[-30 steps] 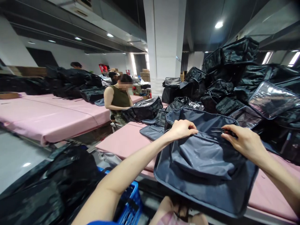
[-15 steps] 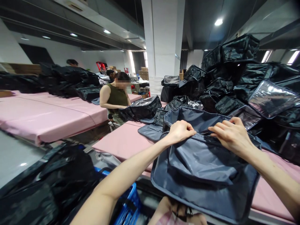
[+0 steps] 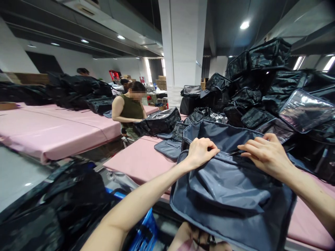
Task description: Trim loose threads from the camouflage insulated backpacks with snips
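An opened bag [image 3: 235, 216] with a shiny grey-blue lining lies before me, its flap hanging over the front edge of the pink table. My left hand [image 3: 202, 150] is closed in a pinch on the bag's edge where flap and body meet. To its right, my right hand [image 3: 265, 153] pinches along the same seam, at a dark strip that may be a zipper. Whatever sits between the right fingertips is too small to make out. Behind both hands rises the bag's open body [image 3: 220, 134], with folded lining inside.
Camouflage bags [image 3: 261, 90] are heaped high at the back right. A co-worker [image 3: 129, 104] handles another bag [image 3: 162, 122] across the pink table [image 3: 138, 157]. Dark bags [image 3: 73, 195] fill the lower left, beside a blue crate [image 3: 143, 230]. A white pillar [image 3: 183, 45] stands behind.
My right hand has slid a little to the right along the seam, away from the left hand. The left hand stays pinched at nearly the same spot; the flap has shifted slightly right.
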Tool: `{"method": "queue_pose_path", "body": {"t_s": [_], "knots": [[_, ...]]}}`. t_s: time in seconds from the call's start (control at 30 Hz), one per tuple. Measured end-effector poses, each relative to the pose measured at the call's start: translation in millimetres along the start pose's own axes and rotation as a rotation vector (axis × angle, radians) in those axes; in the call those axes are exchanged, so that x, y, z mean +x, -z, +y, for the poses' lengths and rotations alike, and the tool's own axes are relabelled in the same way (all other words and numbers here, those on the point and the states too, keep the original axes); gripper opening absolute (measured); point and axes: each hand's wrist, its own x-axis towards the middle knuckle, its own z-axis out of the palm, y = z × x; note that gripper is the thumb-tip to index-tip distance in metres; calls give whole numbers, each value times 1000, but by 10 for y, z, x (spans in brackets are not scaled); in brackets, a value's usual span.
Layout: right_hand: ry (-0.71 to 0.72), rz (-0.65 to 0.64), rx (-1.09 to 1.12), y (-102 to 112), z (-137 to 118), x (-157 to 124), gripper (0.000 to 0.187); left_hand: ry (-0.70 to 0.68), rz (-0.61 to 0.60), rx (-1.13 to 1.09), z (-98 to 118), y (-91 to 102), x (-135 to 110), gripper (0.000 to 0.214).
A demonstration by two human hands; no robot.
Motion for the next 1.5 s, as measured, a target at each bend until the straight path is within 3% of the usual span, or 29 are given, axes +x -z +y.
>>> {"method": "queue_pose_path", "body": {"t_s": [0.23,0.47,0.7,0.87,1.03,1.2,1.33,1.5], "knots": [[-42,-44,216,-33,62,-7,18,-17,-1,12,17,-3,-28,14],[-194,-200,535,-149,128,-19,24,-24,-27,22,18,16,-27,14],[-265,-96,498,-195,34,81,23,-30,-70,53,60,18,-3,15],[-306,-36,494,-161,32,110,26,-68,-140,-8,43,61,24,15],[-478,-62,525,-127,75,-182,28,-207,-291,-116,131,42,172,22],[-549,-103,489,-61,36,-421,30,-195,-451,38,300,-43,344,16],[-472,-62,404,0,-25,-472,32,-322,-350,170,285,-75,317,22],[-328,34,321,31,-121,-434,20,-519,-230,246,189,-52,208,22]]}}
